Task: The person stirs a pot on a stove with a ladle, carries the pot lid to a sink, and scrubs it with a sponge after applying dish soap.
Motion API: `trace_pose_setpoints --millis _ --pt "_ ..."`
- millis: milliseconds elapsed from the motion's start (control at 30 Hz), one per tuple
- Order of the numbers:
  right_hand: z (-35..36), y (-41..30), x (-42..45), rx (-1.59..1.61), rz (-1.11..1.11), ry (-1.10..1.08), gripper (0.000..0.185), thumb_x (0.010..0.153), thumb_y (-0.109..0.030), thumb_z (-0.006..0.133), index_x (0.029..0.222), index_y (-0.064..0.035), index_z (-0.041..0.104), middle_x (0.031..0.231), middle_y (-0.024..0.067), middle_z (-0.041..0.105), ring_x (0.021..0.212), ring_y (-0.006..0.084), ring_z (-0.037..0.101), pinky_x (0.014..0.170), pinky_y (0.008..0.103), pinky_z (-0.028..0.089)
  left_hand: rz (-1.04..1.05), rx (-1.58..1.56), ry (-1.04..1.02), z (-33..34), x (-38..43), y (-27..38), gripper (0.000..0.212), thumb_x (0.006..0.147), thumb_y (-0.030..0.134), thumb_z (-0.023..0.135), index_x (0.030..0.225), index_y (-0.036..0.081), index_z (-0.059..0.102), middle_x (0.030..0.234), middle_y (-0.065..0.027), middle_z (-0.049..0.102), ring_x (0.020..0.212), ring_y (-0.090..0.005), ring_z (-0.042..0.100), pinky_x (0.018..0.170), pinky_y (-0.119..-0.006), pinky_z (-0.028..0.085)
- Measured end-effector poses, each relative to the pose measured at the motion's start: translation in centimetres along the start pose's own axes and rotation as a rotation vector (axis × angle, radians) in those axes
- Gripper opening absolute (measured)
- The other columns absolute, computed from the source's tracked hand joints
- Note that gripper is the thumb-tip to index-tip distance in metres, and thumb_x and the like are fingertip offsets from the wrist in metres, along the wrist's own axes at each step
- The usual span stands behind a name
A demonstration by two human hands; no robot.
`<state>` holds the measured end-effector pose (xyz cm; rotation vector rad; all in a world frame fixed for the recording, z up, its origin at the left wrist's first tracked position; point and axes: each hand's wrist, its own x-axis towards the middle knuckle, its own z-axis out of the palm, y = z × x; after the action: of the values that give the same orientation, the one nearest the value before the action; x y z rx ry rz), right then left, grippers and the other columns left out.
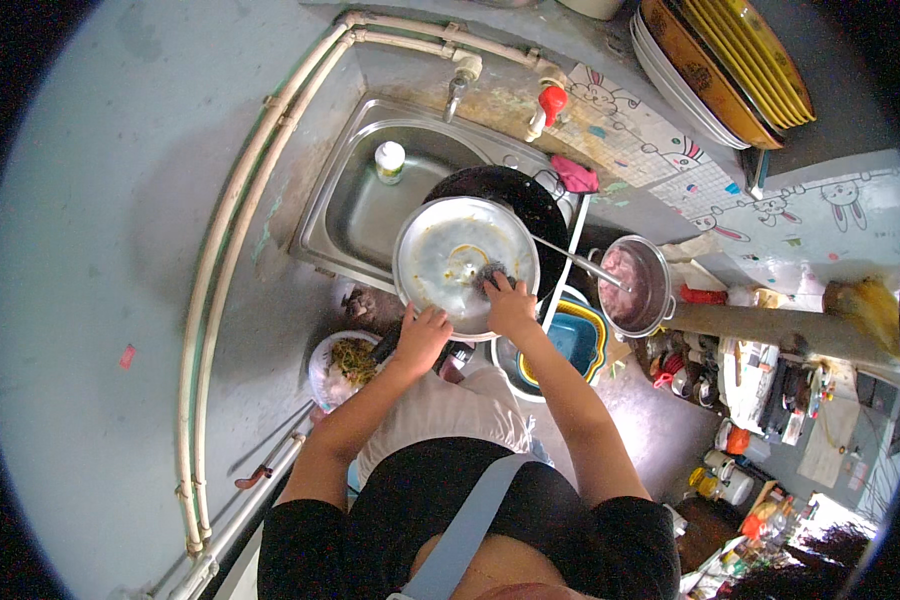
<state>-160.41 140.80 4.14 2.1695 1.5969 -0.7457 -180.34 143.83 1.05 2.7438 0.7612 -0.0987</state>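
A round metal pot lid [439, 247] lies with its stained hollow side facing up, over a black wok [547, 199] at the sink's edge. Brownish marks ring the lid's centre. My left hand [421, 339] grips the near-left rim, fingers on top. Under the fingers of my right hand [511, 307] is a dark scouring pad [490, 274], pressed against the lid's surface right of centre. Much of the wok is hidden beneath the lid. Behind stands a steel sink [345, 161] with a white-capped bottle [390, 161] in its basin.
A long metal handle [585, 264] reaches over a pot of pinkish contents [621, 281]. Blue and yellow basins [570, 341] sit below right; a bag-lined bin [345, 367] is below left. Two taps, one red-handled [551, 105], project from the wall. Stacked plates [735, 67] rest above.
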Motion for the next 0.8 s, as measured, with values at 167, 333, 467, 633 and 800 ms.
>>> trace_pose_setpoints --millis 167,333,467,633,800 --pt "0.1 -3.6 -1.5 -0.091 -0.245 -0.021 0.072 0.073 -0.024 0.065 0.139 -0.0239 0.038 0.147 -0.002 0.028 0.126 0.0332 0.035 0.09 0.0517 0.044 0.053 0.077 0.004 0.7 0.0 -0.4 0.026 0.078 0.019 0.057 0.102 0.009 0.061 0.113 -0.0053 0.061 0.114 -0.0259 0.052 0.103 -0.057 0.028" --pt "0.4 -0.4 0.8 0.021 -0.051 0.055 0.072 0.071 -0.027 0.068 0.137 -0.0256 0.04 0.144 -0.0025 0.032 0.124 0.0347 0.037 0.091 0.0515 0.043 0.096 0.01 0.071 0.8 -0.1 -0.7 0.027 0.08 0.019 0.055 0.104 0.008 0.061 0.111 -0.0063 0.062 0.115 -0.0267 0.052 0.105 -0.05 0.031" --pt "0.7 -0.6 0.6 -0.006 -0.037 0.064 0.068 0.074 -0.028 0.065 0.138 -0.0244 0.04 0.146 -0.0018 0.03 0.126 0.0359 0.035 0.093 0.0525 0.041 0.115 0.05 0.085 0.9 0.1 -0.5 0.027 0.079 0.019 0.055 0.103 0.008 0.061 0.11 -0.0064 0.062 0.114 -0.0266 0.052 0.104 -0.048 0.032" --pt "0.3 -3.1 -1.5 -0.061 -0.263 0.033 0.065 0.075 -0.024 0.061 0.137 -0.0236 0.042 0.144 -0.0008 0.032 0.126 0.0346 0.034 0.09 0.0501 0.045 0.111 0.052 -0.036 0.6 0.2 -0.6 0.026 0.077 0.018 0.055 0.1 0.007 0.061 0.104 -0.0073 0.061 0.111 -0.026 0.052 0.103 -0.047 0.034" --pt "0.1 0.9 0.6 0.051 0.006 0.101 0.07 0.074 -0.027 0.064 0.138 -0.0216 0.038 0.145 -0.0008 0.031 0.124 0.0361 0.037 0.088 0.0517 0.045 0.146 0.064 0.106 0.7 0.1 -0.6 0.023 0.077 0.018 0.054 0.096 0.007 0.061 0.107 -0.0074 0.059 0.108 -0.0257 0.053 0.1 -0.047 0.036"
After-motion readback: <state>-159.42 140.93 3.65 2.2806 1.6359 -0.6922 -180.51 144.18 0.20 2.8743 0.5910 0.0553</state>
